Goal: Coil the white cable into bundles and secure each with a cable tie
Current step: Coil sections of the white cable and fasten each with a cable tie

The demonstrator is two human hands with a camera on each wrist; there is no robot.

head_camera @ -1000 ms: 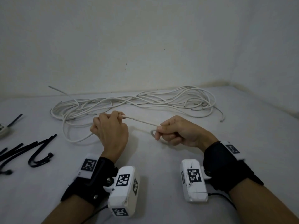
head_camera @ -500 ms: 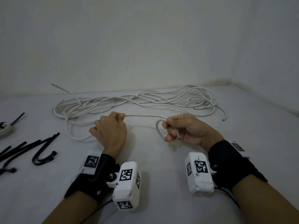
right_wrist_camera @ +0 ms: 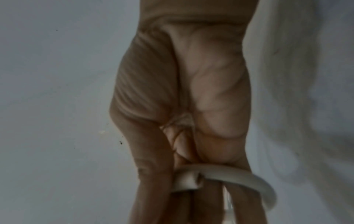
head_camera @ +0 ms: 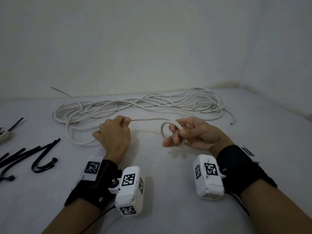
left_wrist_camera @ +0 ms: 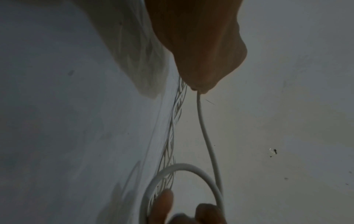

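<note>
A long white cable (head_camera: pixel 152 105) lies in a loose tangle across the back of the white table (head_camera: pixel 168 191). My left hand (head_camera: pixel 116 130) is curled into a fist and grips one strand (head_camera: pixel 145 118) of it, which runs rightward to my right hand (head_camera: pixel 184 134). There the cable forms a small loop (head_camera: pixel 163 130) around my right fingers, pinched by the thumb. The left wrist view shows the strand (left_wrist_camera: pixel 203 128) leaving my fist toward the loop (left_wrist_camera: pixel 184 166). In the right wrist view the loop (right_wrist_camera: pixel 239 174) wraps across my fingers.
Several black cable ties (head_camera: pixel 33 154) lie on the table at the left. A small white object with a black strap (head_camera: pixel 6 134) sits at the far left edge. Walls close the back and the right side.
The right hand has turned and wound the cable end into a small loop around its fingers. The taut strand between the hands now runs longer; the left fist has stayed put.
</note>
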